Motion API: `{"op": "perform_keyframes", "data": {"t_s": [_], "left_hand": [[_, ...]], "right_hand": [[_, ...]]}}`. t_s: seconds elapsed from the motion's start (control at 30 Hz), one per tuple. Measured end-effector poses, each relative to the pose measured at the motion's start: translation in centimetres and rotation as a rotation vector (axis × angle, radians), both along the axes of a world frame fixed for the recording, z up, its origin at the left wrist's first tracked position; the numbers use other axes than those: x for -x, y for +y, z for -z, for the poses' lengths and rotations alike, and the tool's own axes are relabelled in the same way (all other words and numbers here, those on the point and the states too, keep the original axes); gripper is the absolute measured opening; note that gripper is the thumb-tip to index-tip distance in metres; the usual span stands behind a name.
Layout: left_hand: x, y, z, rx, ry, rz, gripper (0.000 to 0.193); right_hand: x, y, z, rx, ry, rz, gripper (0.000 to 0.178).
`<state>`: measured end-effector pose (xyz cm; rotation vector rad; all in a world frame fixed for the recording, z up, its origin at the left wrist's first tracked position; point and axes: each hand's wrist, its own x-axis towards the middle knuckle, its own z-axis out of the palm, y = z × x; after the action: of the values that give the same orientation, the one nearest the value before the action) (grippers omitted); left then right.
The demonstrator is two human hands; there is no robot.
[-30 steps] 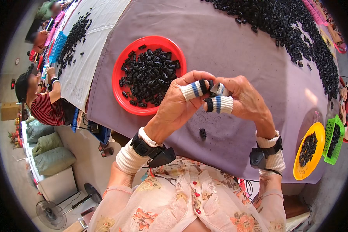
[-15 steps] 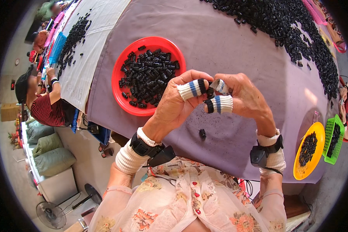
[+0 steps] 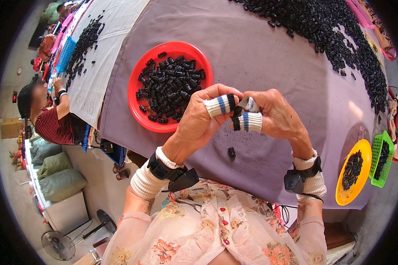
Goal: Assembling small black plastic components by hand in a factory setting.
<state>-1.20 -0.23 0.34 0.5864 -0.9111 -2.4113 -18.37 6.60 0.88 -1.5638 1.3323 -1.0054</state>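
My left hand (image 3: 195, 115) and my right hand (image 3: 281, 114) meet over the mauve cloth, with striped knit sleeves on some fingers. In the left one's closed fingers is a small black plastic part (image 3: 237, 110), mostly hidden by the fingertips. The right fingers are closed at the same part; a silvery piece (image 3: 243, 102) shows by the taped thumb, too small to tell whether it is a blade. Left of my hands stands a red plate (image 3: 135, 106) heaped with black cylindrical parts (image 3: 172, 84). One loose black part (image 3: 231, 153) lies on the cloth below my hands.
A large pile of black parts (image 3: 314, 26) spreads over the far right. At the right edge are a yellow plate (image 3: 365, 152) and a green basket (image 3: 390, 152), both with black bits. A person in a striped top (image 3: 55, 126) works at the left table near a blue basket (image 3: 65, 55).
My right hand has turned slightly, and its fingers have moved a little to the left around the part. The black part is now more hidden. The left hand has hardly moved.
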Motion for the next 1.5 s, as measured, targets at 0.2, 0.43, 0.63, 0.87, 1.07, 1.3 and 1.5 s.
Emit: {"op": "perform_keyframes", "data": {"t_s": [0.2, 0.43, 0.63, 0.87, 1.07, 1.3, 1.5], "left_hand": [[-0.1, 0.1, 0.0, 0.018, -0.012, 0.022, 0.017], [0.2, 0.4, -0.6, -0.007, -0.074, -0.017, 0.014], [0.3, 0.4, 0.0, -0.087, 0.005, -0.046, 0.015], [0.6, 0.6, -0.3, -0.121, 0.035, -0.030, 0.015], [0.6, 0.6, -0.1, -0.103, 0.022, -0.054, 0.014], [0.6, 0.8, -0.5, -0.013, -0.028, -0.023, 0.014], [0.6, 0.7, -0.2, -0.027, -0.010, -0.033, 0.015]], "right_hand": [[0.0, 0.1, 0.3, -0.031, 0.012, -0.026, 0.018], [-0.2, 0.2, 0.1, 0.027, 0.032, -0.005, 0.023], [0.5, 0.2, -0.8, 0.001, 0.045, 0.071, 0.030], [0.5, 0.0, -0.8, -0.057, 0.046, 0.060, 0.035], [0.3, 0.0, -0.5, -0.033, 0.023, 0.038, 0.029], [0.4, 0.4, -0.2, -0.074, 0.007, 0.008, 0.021], [0.4, 0.6, 0.3, -0.006, 0.031, -0.013, 0.023]]}}
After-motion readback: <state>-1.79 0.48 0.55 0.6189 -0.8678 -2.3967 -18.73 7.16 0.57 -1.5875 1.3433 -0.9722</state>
